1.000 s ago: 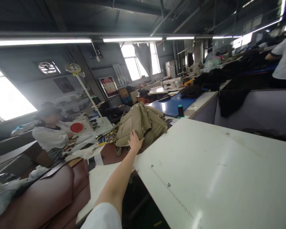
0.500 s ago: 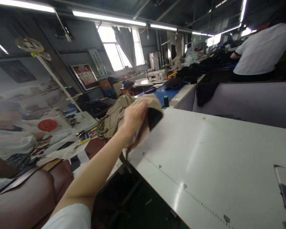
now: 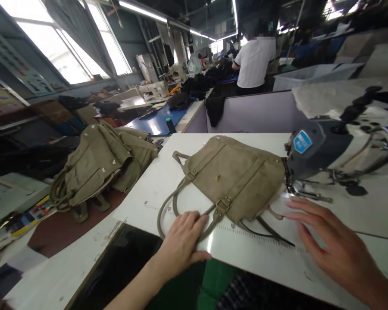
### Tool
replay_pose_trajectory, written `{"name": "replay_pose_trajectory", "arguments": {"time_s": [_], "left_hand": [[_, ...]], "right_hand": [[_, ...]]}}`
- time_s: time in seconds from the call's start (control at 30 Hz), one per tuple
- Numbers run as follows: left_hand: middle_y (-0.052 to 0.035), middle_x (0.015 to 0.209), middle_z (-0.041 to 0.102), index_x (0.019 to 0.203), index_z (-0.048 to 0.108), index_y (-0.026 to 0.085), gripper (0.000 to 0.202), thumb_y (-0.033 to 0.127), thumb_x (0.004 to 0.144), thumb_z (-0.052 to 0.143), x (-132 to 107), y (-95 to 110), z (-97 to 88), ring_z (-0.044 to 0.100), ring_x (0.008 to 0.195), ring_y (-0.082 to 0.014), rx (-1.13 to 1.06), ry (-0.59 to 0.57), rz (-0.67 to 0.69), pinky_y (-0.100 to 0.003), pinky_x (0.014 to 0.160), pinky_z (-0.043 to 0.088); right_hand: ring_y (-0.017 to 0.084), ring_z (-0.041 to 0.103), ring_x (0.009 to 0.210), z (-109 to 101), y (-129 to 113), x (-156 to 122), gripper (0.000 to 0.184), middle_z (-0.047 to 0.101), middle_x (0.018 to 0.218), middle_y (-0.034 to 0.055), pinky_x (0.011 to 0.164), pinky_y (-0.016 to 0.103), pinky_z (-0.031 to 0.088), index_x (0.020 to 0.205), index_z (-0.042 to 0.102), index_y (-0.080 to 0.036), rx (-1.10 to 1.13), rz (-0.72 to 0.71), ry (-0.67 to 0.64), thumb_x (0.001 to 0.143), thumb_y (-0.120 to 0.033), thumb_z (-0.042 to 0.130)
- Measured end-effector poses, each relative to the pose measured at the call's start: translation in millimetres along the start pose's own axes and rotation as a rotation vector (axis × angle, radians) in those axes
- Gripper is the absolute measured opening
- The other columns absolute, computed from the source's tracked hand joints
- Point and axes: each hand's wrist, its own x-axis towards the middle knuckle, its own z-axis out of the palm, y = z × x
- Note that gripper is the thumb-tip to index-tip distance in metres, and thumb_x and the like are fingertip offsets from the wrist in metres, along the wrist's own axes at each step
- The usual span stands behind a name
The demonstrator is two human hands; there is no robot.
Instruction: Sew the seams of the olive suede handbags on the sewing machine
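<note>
An olive canvas handbag (image 3: 233, 172) lies flat on the white table, its far right edge against the sewing machine (image 3: 323, 146). Its rolled handles (image 3: 163, 209) loop toward me from metal buckles. My left hand (image 3: 186, 239) rests over a handle near the table's front edge, thumb spread away from the fingers. Fingers apart and slightly blurred, my right hand (image 3: 333, 245) hovers just right of the bag's near edge, close to a small tab, and holds nothing. Dark thin straps (image 3: 268, 230) trail from the bag between my hands.
To the left, more olive bags (image 3: 100, 163) are heaped on a brown sheet (image 3: 74, 224). A green-topped thread spool (image 3: 170, 125) stands behind the white table (image 3: 142, 189). A purple-grey partition (image 3: 258, 112) runs behind it. Farther back, a person in white (image 3: 255, 64) faces away.
The view has swung right. My left hand was raised with blurred khaki fabric in it; the handbag now lies on the table under that hand. My right hand and the sewing machine have come into view.
</note>
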Motion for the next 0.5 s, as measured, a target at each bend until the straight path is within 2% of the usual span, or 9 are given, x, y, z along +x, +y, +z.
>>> {"name": "replay_pose_trajectory", "arguments": {"time_s": [0.07, 0.17, 0.23, 0.27, 0.3, 0.37, 0.5], "left_hand": [[-0.0152, 0.121, 0.054, 0.133, 0.041, 0.017, 0.069, 0.062, 0.083, 0.053, -12, 12, 6.7, 0.053, 0.109, -0.0299, 0.013, 0.027, -0.056, -0.045, 0.093, 0.044], [-0.0088, 0.106, 0.056, 0.13, 0.041, 0.021, 0.042, 0.032, 0.09, 0.051, -22, 26, 10.8, 0.054, 0.092, -0.0247, 0.043, -0.021, -0.073, -0.039, 0.081, 0.046], [-0.0074, 0.102, 0.056, 0.131, 0.039, 0.02, 0.051, 0.009, 0.081, 0.047, -30, 28, 11.1, 0.052, 0.089, -0.0241, 0.095, -0.048, -0.069, -0.038, 0.078, 0.045], [-0.0076, 0.101, 0.056, 0.13, 0.039, 0.018, 0.058, 0.003, 0.075, 0.045, -35, 28, 11.3, 0.052, 0.088, -0.0243, 0.12, -0.046, -0.069, -0.039, 0.078, 0.045], [-0.0079, 0.1, 0.056, 0.128, 0.041, 0.017, 0.06, 0.001, 0.07, 0.044, -39, 26, 11.8, 0.052, 0.088, -0.0244, 0.143, -0.037, -0.075, -0.039, 0.078, 0.044], [-0.0078, 0.095, 0.056, 0.116, 0.048, 0.015, 0.051, 0.0, 0.068, 0.044, -45, 23, 14.1, 0.051, 0.084, -0.0242, 0.179, -0.016, -0.098, -0.038, 0.075, 0.044], [-0.0061, 0.08, 0.054, 0.082, 0.052, 0.017, 0.018, 0.004, 0.073, 0.044, -46, 17, 14.2, 0.049, 0.072, -0.0223, 0.297, 0.012, -0.102, -0.035, 0.065, 0.039]], "right_hand": [[0.028, 0.044, 0.128, 9, -6, 38, 0.041, 0.051, 0.132, 0.0047, 0.109, 0.05, 0.035, 0.126, 0.048, -0.033, 0.05, -0.162, -0.101, 0.088, -0.016, 0.048], [0.027, 0.037, 0.134, 25, -13, 76, 0.048, 0.047, 0.14, 0.0082, 0.11, 0.053, 0.031, 0.132, 0.048, -0.025, 0.048, -0.358, -0.393, 0.086, -0.01, 0.046], [0.026, 0.034, 0.135, 31, -20, 86, 0.055, 0.043, 0.144, 0.0094, 0.111, 0.053, 0.027, 0.135, 0.047, -0.023, 0.066, -0.442, -0.542, 0.082, -0.009, 0.05], [0.026, 0.033, 0.136, 32, -24, 87, 0.059, 0.041, 0.146, 0.0103, 0.112, 0.052, 0.026, 0.137, 0.046, -0.022, 0.077, -0.463, -0.594, 0.079, -0.011, 0.053], [0.027, 0.031, 0.137, 33, -29, 85, 0.062, 0.039, 0.147, 0.0114, 0.112, 0.052, 0.025, 0.138, 0.044, -0.02, 0.082, -0.472, -0.626, 0.077, -0.014, 0.057], [0.031, 0.029, 0.137, 36, -37, 80, 0.067, 0.038, 0.147, 0.0137, 0.111, 0.054, 0.026, 0.139, 0.043, -0.016, 0.069, -0.496, -0.632, 0.074, -0.018, 0.06], [0.029, 0.046, 0.126, 54, -51, 73, 0.049, 0.056, 0.131, 0.0162, 0.106, 0.054, 0.035, 0.129, 0.053, -0.008, 0.043, -0.613, -0.482, 0.082, -0.007, 0.042]]}}
